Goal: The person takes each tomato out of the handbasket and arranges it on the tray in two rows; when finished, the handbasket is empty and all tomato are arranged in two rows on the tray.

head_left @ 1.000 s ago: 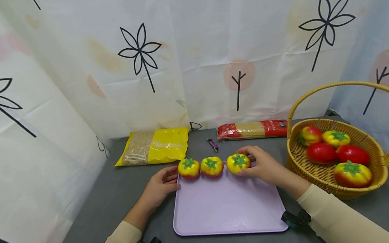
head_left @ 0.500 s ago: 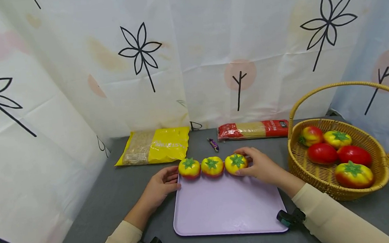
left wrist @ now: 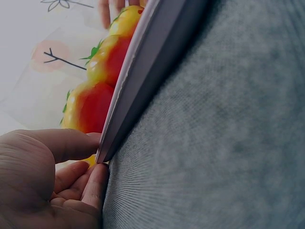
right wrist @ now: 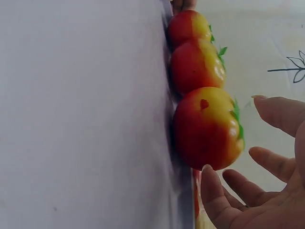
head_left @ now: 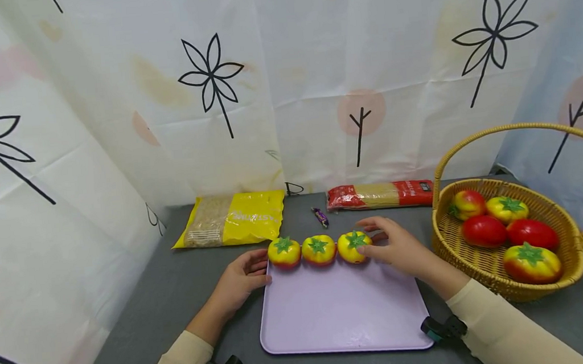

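Three fruits (head_left: 318, 250) line the far edge of the tray (head_left: 342, 309) the left hand (head_left: 239, 282) pinches; the right hand (head_left: 398, 248), spread wide, seems at the release step, needing clean withdrawal.

Tray (head_left: 342, 309): passable for me from its near rim up to the three fruits (head_left: 319, 250).
Far edge: barred by the fruits past the middle; my right fingers (right wrist: 214, 195) surround the last one.
Back: yellow bag (head_left: 230, 219), candy (head_left: 320, 217) and red pack (head_left: 380, 195) block me; a gap opens between bag and candy.
Right: basket (head_left: 536, 290) and tall handle (head_left: 523, 125) stand in my way.
Left: open worktop (head_left: 158, 312) beyond my left fingers (left wrist: 95, 186).
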Available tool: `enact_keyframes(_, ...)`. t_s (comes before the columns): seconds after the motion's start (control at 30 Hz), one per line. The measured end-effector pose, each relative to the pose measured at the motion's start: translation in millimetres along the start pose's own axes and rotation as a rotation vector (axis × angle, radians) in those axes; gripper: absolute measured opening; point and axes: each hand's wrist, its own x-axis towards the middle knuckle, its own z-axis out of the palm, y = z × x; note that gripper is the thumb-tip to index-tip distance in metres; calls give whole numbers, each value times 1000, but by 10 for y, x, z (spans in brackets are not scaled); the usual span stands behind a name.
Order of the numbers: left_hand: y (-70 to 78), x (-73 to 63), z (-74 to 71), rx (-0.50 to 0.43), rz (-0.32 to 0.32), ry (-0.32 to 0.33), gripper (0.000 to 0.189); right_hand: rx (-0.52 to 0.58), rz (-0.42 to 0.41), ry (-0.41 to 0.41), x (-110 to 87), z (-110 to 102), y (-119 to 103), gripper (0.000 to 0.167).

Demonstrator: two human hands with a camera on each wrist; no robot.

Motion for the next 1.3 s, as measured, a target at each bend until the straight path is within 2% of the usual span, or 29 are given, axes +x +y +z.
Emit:
enact_keyframes(0.2, 13, 1, 3, 7, -3, 2, 65, 42, 16, 44, -137, -141, -134, 61)
enact_keyframes(0.37, 14, 3, 5, 5, -2, 4, 64, 63, -42, 89, -245, -286, -208, 56)
enact_keyframes(0.53, 19, -1, 4, 6, -3, 2, 64, 111, -113, 85, -367, -464, -238, 51)
enact_keyframes(0.7, 21, 3, 4, 4, -8, 1, 65, 179, -227, 85, -453, -614, -174, 40)
enact_keyframes(0.8, 27, -2, 5, 5, -5, -1, 65, 211, -269, 82, -504, -705, -117, 39)
enact_keyframes(1.13, 20, 1, 8, 4, -13, 7, 65, 232, -300, 121, -628, -1024, 4, 44)
enact_keyframes(1.3, 29, 0, 17, 0, -11, 10, 65, 284, -316, 134, -661, -1157, 71, 45)
